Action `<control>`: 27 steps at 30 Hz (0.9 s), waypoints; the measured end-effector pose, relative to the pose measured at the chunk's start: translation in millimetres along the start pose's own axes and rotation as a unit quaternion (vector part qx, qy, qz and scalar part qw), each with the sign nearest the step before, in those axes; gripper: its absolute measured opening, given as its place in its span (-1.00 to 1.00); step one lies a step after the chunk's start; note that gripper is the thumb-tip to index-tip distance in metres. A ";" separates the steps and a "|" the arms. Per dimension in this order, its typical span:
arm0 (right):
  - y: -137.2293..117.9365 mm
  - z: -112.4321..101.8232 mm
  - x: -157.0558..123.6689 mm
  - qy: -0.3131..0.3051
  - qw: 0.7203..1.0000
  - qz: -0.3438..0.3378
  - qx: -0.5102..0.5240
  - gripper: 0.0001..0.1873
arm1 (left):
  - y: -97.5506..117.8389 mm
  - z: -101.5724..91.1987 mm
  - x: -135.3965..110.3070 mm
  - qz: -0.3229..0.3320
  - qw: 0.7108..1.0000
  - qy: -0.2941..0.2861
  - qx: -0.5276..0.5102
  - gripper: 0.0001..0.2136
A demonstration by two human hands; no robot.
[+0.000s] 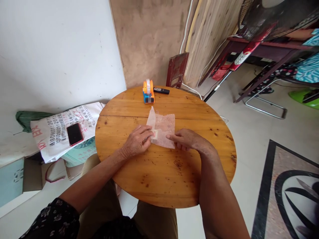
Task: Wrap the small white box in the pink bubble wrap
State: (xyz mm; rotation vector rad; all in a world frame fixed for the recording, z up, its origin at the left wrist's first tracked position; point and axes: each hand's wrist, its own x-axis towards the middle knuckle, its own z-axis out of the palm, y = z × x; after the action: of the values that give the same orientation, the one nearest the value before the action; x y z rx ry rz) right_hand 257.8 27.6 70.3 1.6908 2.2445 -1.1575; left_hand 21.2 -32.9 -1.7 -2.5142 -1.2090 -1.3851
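A sheet of pinkish, see-through bubble wrap (165,124) lies on the round wooden table (149,179), its left side folded up into a point. On the wrap, near its lower left, is a small pale block with a red mark (155,134); its kind is too small to tell. My left hand (138,141) has its fingers closed on the wrap's left edge, the fingertips against the small block. With the thumb on top and the fingers curled below, my right hand (185,138) pinches the lower right corner of the wrap.
An orange and blue tape dispenser (149,91) stands at the table's far edge beside a black remote-like object (161,90). Behind is a dark red chair (177,69). A phone (74,134) rests on printed sacks at left. A fan (249,53) and a seated person (307,69) are at right.
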 end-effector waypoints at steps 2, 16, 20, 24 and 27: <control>-4.5 3.1 1.4 0.008 1.000 -0.005 0.004 -0.46 | 0.3 -0.4 0.4 -0.001 1.000 -0.003 0.004 -0.82; -3.7 13.9 22.0 0.194 0.977 -0.003 -0.084 -0.69 | -1.4 0.5 0.2 -0.010 1.000 -0.010 -0.001 -0.82; 6.9 22.9 32.9 0.213 0.971 -0.096 0.056 -0.80 | -1.8 1.2 -1.1 -0.017 1.000 -0.012 -0.003 -0.82; 5.8 24.6 31.5 0.214 0.962 -0.110 0.132 -0.75 | -1.1 1.1 -0.9 -0.016 1.000 -0.008 -0.006 -0.83; 2.4 20.7 24.8 0.147 0.973 -0.070 0.162 -0.68 | -0.3 0.2 0.5 -0.014 1.000 -0.012 -0.001 -0.83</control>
State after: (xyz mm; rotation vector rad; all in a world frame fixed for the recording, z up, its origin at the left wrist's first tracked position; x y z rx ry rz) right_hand 243.3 34.4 42.1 1.9619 2.4941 -1.4616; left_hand 21.3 -32.3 -1.5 -2.5333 -1.2517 -1.3655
